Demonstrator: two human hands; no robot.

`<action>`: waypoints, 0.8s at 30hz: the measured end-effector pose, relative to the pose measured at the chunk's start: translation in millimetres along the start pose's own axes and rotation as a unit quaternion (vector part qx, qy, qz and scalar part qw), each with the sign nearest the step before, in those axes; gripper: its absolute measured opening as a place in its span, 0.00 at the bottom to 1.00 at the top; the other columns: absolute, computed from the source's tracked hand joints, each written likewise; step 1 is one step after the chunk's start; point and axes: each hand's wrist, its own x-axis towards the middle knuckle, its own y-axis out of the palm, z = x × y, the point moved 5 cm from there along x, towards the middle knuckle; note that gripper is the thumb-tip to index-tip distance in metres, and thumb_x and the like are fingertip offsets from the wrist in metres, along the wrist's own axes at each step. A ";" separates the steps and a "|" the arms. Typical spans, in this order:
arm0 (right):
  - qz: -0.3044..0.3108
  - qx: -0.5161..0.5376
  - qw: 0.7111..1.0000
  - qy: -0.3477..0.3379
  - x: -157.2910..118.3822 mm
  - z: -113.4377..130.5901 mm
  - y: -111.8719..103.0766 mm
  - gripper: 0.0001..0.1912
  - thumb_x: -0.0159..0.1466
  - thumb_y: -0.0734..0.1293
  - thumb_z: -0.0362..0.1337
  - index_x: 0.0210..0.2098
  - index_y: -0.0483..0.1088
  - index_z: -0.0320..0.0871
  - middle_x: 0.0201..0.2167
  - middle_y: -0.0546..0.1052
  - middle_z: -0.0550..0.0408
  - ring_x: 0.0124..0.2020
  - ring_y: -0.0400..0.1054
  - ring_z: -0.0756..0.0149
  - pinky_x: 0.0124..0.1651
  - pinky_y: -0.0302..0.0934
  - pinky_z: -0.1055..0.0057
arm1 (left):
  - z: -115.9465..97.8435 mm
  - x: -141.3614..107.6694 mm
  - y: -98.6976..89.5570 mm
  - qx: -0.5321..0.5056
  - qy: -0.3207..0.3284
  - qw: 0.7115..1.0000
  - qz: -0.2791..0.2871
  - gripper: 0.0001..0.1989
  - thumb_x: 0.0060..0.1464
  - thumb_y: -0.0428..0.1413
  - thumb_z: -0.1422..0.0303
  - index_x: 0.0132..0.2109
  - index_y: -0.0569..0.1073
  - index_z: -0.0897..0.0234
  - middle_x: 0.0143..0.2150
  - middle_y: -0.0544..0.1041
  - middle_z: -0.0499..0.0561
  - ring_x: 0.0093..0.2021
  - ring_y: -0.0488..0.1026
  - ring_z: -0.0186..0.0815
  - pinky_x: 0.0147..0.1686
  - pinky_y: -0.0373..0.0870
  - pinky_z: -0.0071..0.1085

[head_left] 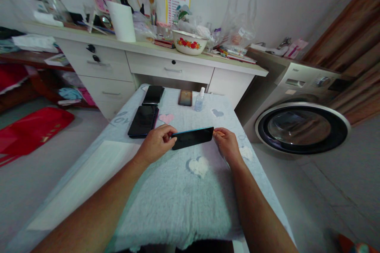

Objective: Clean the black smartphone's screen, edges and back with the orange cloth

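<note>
A black smartphone (192,138) with a blue edge is held sideways above the cloth-covered table, its dark screen tilted up toward me. My left hand (157,142) pinches its left end between thumb and fingers. At the right end, the closed fingers of my right hand (227,144) meet the phone's edge; an orange patch shows at the fingertips, too small to name. Left of my left hand lies a dark phone or tablet (143,120), with another black device (153,95) behind it. Farther back are a small clear spray bottle (200,101) and a brown patterned square (185,97).
The table wears a pale blue cloth (178,201) with heart patterns, and a white strip (86,182) lies along its left side. Behind it stands a white desk (172,70) bearing a floral bowl (190,42) and a paper roll (121,21). A washing machine (297,91) is at right.
</note>
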 end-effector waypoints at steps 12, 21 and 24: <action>0.036 -0.238 0.970 -0.014 -6.7 11.5 0.1 0.13 0.57 0.59 0.33 0.32 0.76 0.43 0.30 0.78 0.53 0.32 0.69 0.65 0.34 0.57 0.73 | 0.9 -1.4 1.1 0.004 0.004 1.000 -0.003 0.05 0.51 0.55 0.71 0.37 0.72 0.62 0.28 0.68 0.43 0.26 0.66 0.28 0.28 0.63 0.26; 0.041 -0.302 0.952 -0.039 -6.8 12.4 1.5 0.14 0.58 0.58 0.31 0.33 0.76 0.43 0.34 0.77 0.51 0.35 0.68 0.65 0.37 0.55 0.74 | -0.6 -0.8 0.6 0.008 0.000 1.000 -0.003 0.05 0.50 0.55 0.71 0.37 0.72 0.62 0.27 0.68 0.43 0.25 0.66 0.28 0.27 0.62 0.25; 0.045 -0.321 0.945 -0.032 -7.9 13.6 1.5 0.15 0.58 0.58 0.31 0.34 0.77 0.43 0.35 0.77 0.51 0.36 0.68 0.64 0.37 0.55 0.73 | -0.5 -1.0 0.9 0.010 -0.001 1.000 -0.002 0.05 0.50 0.55 0.71 0.37 0.72 0.62 0.27 0.68 0.43 0.25 0.66 0.28 0.27 0.62 0.25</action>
